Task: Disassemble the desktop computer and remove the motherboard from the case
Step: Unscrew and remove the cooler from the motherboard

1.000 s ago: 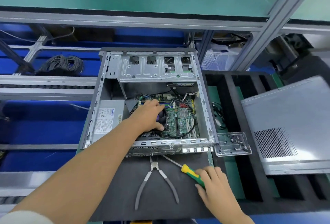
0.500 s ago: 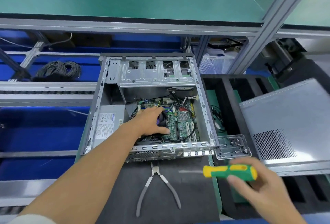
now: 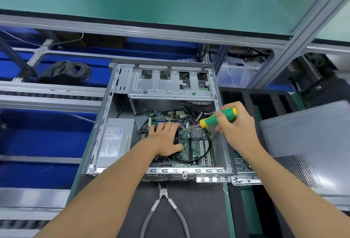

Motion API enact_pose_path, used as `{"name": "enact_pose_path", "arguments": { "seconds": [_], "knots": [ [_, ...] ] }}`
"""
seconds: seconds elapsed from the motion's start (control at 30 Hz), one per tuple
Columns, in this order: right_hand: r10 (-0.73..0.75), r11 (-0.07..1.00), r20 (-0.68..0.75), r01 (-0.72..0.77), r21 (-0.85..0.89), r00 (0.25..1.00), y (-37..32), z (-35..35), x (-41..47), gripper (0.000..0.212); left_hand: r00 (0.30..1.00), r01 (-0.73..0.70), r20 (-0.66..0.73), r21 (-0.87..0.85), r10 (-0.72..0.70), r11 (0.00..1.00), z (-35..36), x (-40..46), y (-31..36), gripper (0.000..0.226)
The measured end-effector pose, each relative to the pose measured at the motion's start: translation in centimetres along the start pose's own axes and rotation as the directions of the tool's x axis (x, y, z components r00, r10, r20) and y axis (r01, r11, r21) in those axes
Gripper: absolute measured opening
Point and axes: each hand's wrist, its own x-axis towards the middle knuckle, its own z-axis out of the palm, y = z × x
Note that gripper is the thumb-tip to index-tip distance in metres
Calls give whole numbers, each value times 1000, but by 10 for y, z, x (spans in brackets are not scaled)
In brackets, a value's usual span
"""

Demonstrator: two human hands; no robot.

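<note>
The open grey computer case [image 3: 106, 124] lies flat on a black mat. Inside it sits the green motherboard [image 3: 197, 145], with a silver power supply [image 3: 115, 139] to its left. My left hand [image 3: 164, 139] rests flat on a dark part over the board's left half, fingers spread. My right hand [image 3: 236, 129] grips a green and yellow screwdriver [image 3: 217, 118] over the case's right side. Its shaft slants down to the left, with the tip close to the board just beyond my left fingers.
Grey-handled pliers [image 3: 166, 209] lie on the black mat [image 3: 204, 209] in front of the case. The removed side panel [image 3: 306, 152] leans at the right. A small clear tray [image 3: 244, 179] sits by the case's front right corner. Coiled cables [image 3: 68, 71] lie far left.
My right hand picked the screwdriver up from the mat, lifted it and brought it over the case, tip down at the board. My left hand has stayed on the board.
</note>
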Motion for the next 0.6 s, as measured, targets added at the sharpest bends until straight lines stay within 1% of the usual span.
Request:
{"name": "enact_pose_path", "arguments": {
  "seconds": [0.17, 0.37, 0.6],
  "knots": [
    [13, 1000, 6, -13, -16, 1000, 4, 6, 8, 12, 999, 9, 32, 71, -11, 997, -1, 1, 1, 71],
    [8, 1000, 73, -7, -20, 997, 3, 10, 11, 15, 999, 12, 28, 81, -15, 997, -1, 2, 3, 66],
    [-30, 998, 94, 36, -56, 995, 2, 14, 12, 15, 1000, 14, 26, 90, -16, 996, -4, -1, 6, 65]
  ]
}}
